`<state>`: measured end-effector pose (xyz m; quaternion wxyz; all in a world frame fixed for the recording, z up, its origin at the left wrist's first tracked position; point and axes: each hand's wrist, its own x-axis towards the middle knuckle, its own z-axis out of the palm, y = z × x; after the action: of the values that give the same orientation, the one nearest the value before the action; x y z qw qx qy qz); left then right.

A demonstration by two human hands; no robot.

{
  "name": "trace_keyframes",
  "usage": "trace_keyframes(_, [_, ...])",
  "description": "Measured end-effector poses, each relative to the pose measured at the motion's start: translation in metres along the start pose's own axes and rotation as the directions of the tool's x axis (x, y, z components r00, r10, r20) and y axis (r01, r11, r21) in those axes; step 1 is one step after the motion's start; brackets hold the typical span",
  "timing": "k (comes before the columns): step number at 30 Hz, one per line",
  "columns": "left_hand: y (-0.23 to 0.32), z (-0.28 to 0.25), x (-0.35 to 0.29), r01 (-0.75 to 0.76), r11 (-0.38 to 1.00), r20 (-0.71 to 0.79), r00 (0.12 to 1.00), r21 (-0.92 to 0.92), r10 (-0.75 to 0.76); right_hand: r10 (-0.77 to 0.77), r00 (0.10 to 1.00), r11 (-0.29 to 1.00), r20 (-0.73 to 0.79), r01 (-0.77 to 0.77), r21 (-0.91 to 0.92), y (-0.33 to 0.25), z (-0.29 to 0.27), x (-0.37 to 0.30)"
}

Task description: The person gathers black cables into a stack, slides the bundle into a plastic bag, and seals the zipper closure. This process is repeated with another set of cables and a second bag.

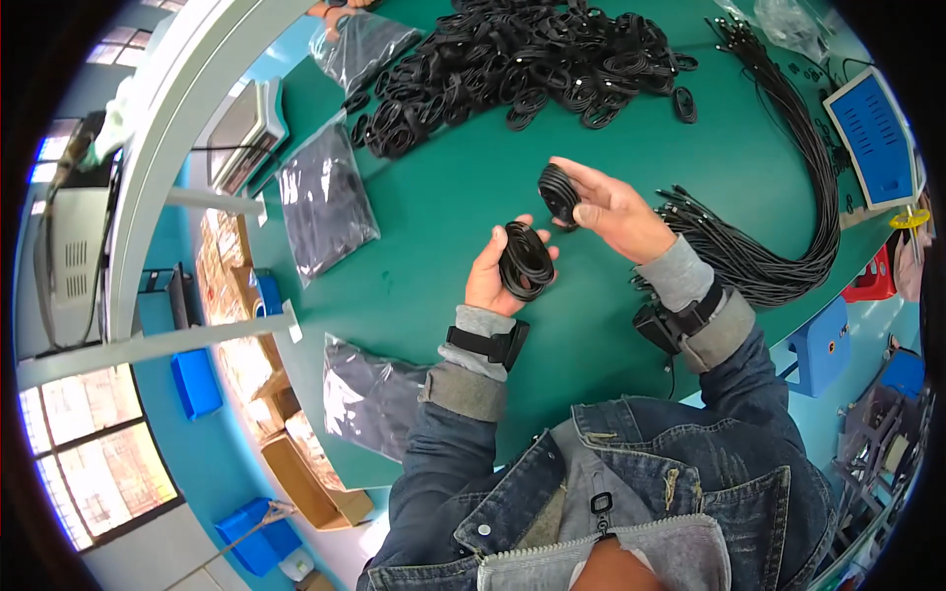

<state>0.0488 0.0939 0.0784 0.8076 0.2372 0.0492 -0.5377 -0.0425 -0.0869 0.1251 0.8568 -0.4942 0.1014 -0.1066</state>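
My left hand (490,277) is closed round a coiled black cable (525,261), an oval bundle held above the green table (443,325). A little farther off and to the right, my right hand (621,214) grips a second coiled black cable (559,194) between thumb and fingers. The two coils are close together but apart. At the far side of the table lies a large heap of black cable coils (512,59). To the right of my right hand, a long bunch of uncoiled black cables (788,266) curves along the table.
Clear plastic bags with dark contents lie at left: one bag (328,197) beyond my left hand, another bag (370,394) beside my left forearm. A blue-and-white device (872,133) stands at the right edge. A blue stool (823,350) is below it. A person's hand (340,8) shows at the far left.
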Motion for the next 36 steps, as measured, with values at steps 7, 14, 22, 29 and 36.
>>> trace_keyframes(7, [-0.003,-0.015,-0.072,0.199,0.979,0.155,0.970,-0.050,-0.189,-0.080,0.560,0.159,0.825,0.824,-0.544,0.010,0.054,-0.031])
trace_keyframes(14, [-0.028,-0.034,-0.116,0.161,0.982,0.098,0.984,-0.099,-0.151,-0.097,0.843,0.784,0.529,0.392,-0.481,0.053,0.088,-0.090])
trace_keyframes(22, [-0.042,-0.049,-0.141,-0.032,0.999,-0.043,0.999,0.006,0.032,-0.021,0.931,0.754,0.366,0.255,-0.606,0.093,0.091,-0.130])
trace_keyframes(29, [-0.039,-0.056,-0.152,-0.054,0.996,0.013,0.999,0.077,0.053,0.045,0.912,0.773,0.408,0.227,-0.592,0.073,0.046,-0.091])
trace_keyframes(36, [-0.033,-0.061,-0.121,-0.006,1.000,-0.078,0.997,0.021,0.008,-0.084,0.927,-0.464,0.365,0.287,-0.838,0.083,-0.052,0.017])
